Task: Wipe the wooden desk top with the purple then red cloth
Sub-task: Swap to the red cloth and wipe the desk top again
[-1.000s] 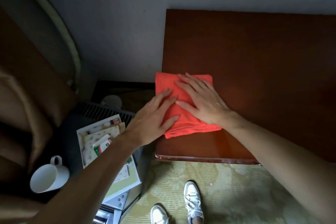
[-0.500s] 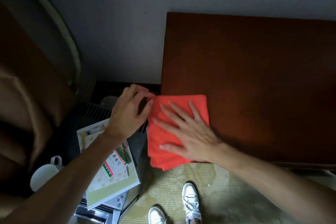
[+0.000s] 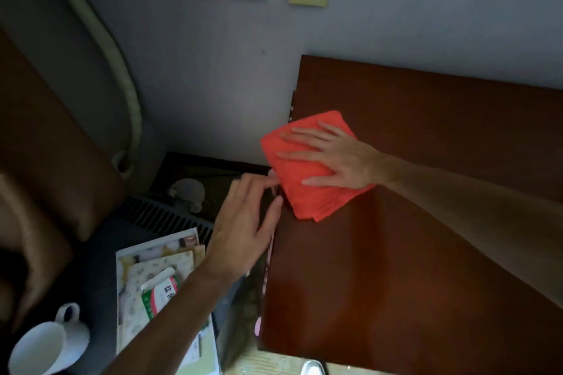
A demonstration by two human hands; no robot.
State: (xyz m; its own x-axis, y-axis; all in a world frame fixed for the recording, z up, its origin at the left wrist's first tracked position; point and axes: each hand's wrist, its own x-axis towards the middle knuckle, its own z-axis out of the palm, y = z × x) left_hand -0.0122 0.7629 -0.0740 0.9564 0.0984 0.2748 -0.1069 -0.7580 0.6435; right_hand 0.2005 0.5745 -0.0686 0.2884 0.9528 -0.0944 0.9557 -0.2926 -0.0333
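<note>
1. Since half a second ago, when it hung over the near edge, the red cloth has slid back onto the wooden desk top by its left edge, so wiping continues; no purple cloth shows
2. Right hand presses flat, fingers spread
3. Left hand hovers beside it, fingers relaxed, gripping nothing

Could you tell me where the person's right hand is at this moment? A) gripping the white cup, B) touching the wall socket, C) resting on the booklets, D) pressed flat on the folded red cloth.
D: the right hand lies with straight, spread fingers on the red cloth at the desk's left edge.
</note>
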